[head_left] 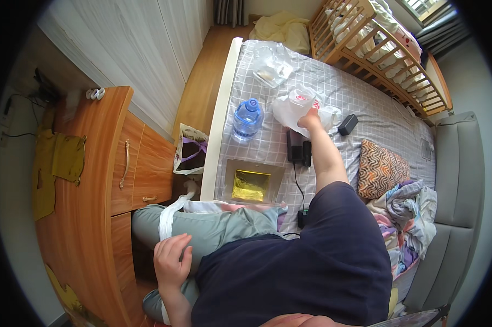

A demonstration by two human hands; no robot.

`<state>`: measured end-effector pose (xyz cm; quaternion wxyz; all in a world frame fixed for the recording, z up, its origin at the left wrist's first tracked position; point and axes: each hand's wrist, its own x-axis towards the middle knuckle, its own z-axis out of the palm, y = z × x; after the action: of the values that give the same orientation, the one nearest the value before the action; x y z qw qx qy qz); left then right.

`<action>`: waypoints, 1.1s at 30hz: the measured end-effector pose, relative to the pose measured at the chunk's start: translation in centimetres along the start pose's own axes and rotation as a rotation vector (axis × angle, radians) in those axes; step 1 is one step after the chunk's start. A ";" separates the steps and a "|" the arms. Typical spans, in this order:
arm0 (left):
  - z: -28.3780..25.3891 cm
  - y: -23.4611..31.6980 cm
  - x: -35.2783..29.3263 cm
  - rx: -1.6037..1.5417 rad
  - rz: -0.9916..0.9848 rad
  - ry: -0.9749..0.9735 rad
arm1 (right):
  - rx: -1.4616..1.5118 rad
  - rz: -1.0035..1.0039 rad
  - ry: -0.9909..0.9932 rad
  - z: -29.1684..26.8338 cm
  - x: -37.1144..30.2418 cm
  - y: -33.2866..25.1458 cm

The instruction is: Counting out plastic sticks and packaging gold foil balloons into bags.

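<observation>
At the lower left, the left hand (172,260) rests open on a grey-green knee, its grip empty. Near the middle, a blue water bottle (248,118) stands on the checked bed (366,103). Just right, the right hand (310,119) has its grip closed on a white plastic bag (292,106) with a red label.

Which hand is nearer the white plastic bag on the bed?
Right. The right hand reaches onto the white plastic bag and touches it; the left hand rests on the person's knee, far short of the bed.
</observation>
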<state>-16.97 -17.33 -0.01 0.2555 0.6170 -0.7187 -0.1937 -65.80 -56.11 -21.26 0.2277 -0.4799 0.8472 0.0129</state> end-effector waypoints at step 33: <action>-0.9 -1.9 -4.2 -0.013 -0.092 0.069 | 0.203 -0.592 0.597 11.7 18.8 1.8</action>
<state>-14.48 -13.48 -0.93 0.2749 0.6540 -0.6791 -0.1884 -71.09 -67.52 -39.63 0.0126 -0.6602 0.6985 -0.2757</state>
